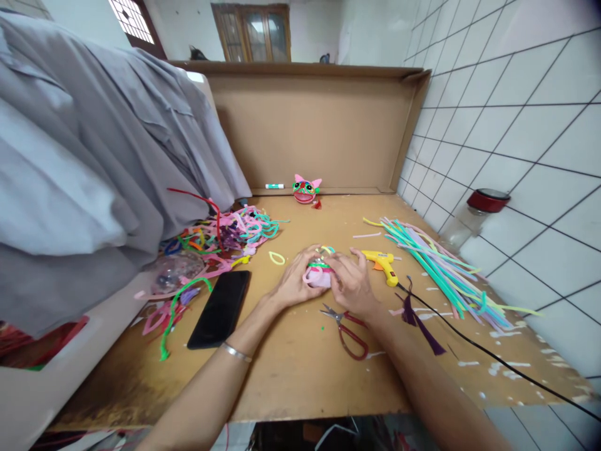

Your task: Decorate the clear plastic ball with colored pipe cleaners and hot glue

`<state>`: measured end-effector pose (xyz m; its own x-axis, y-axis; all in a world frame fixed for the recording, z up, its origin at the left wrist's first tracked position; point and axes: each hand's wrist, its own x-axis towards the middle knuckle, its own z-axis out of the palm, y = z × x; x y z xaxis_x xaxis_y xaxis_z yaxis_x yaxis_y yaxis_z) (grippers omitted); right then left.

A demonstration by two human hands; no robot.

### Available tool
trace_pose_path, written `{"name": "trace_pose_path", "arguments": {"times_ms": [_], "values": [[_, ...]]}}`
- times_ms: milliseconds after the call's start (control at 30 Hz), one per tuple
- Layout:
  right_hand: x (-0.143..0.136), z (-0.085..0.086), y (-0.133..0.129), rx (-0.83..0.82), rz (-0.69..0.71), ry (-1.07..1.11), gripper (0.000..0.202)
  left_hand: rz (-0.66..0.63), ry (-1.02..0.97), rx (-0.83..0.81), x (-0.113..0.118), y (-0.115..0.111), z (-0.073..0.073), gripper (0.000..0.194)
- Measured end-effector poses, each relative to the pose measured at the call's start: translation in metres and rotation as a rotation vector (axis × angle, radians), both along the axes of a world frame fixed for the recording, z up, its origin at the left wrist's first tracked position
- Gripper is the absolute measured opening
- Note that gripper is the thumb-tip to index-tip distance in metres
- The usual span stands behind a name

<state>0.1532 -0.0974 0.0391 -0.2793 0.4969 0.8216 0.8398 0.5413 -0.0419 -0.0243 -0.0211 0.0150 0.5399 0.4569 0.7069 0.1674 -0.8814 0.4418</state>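
Observation:
Between my two hands is a small craft piece (320, 277) in lilac, pink and green, with a pink loop on its left side. My left hand (297, 277) is curled round its left side, gripping it. The fingers of my right hand (353, 280) press on its right and upper parts. A pair of scissors (346, 332) with dark red handles lies just below, blades pointing up-left. To the right of my right hand rests a yellow glue gun (385, 266). A yellow pipe-cleaner loop (277, 258) lies to the left of my left hand.
Colourful pipe cleaners (432, 269) lie in a bundle at right, near a red-lidded jar (474, 213). A tangled pile (239, 228) and a black phone (220, 310) are at left. A finished-looking animal head (305, 189) sits at the back beside a marker-like tube (275, 186). The glue gun's cord (488, 360) crosses the right side.

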Motion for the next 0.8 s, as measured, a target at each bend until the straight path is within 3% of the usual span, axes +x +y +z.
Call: {"name": "trace_pose_path", "arguments": {"times_ms": [800], "values": [[0.0004, -0.0026, 0.0025, -0.069, -0.001, 0.134, 0.040, 0.010, 0.012, -0.033, 0.0002, 0.0001, -0.0009, 0.074]]}}
